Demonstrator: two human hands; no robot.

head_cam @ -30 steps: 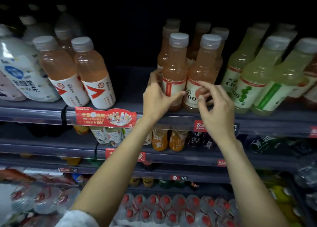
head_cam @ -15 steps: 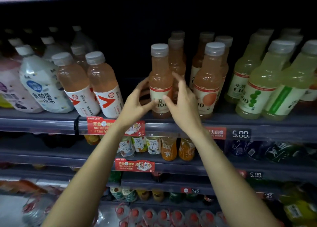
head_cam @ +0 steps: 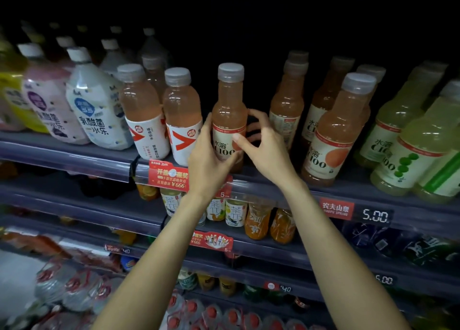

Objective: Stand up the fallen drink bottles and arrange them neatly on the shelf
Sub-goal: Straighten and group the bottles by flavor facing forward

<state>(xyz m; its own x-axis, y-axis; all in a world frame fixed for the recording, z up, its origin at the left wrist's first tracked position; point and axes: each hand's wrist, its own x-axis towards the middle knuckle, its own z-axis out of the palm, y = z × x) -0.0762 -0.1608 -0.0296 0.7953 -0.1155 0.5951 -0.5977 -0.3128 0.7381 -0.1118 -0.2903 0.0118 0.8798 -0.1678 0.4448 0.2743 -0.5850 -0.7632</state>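
So the job looks nearly done on this part of the shelf [head_cam: 249, 182]. No bottle that I can see is lying flat. One orange drink bottle [head_cam: 229, 110] stands straight up in the middle of the frame, right at the front edge. It is in the gap between the two red-arrow bottles [head_cam: 164, 120] to its left and the other orange bottles [head_cam: 333, 135] to its right.

Both hands hold it. The left hand [head_cam: 209, 160] is wrapped round the lower left side, with its fingers curled onto the label. The right hand [head_cam: 267, 150] pinches the right side, with its thumb on the front of the label and its fingers reaching round the back.

What is left, I think, is to let go and maybe slide it closer to its matching friends, since it stands a bit apart from them.

That bottle has a grey cap, pale orange juice inside, and a cream label with a red stripe on top and an orange circle. It looks full and smooth, so it could be a bit slippery. Its label faces forward.
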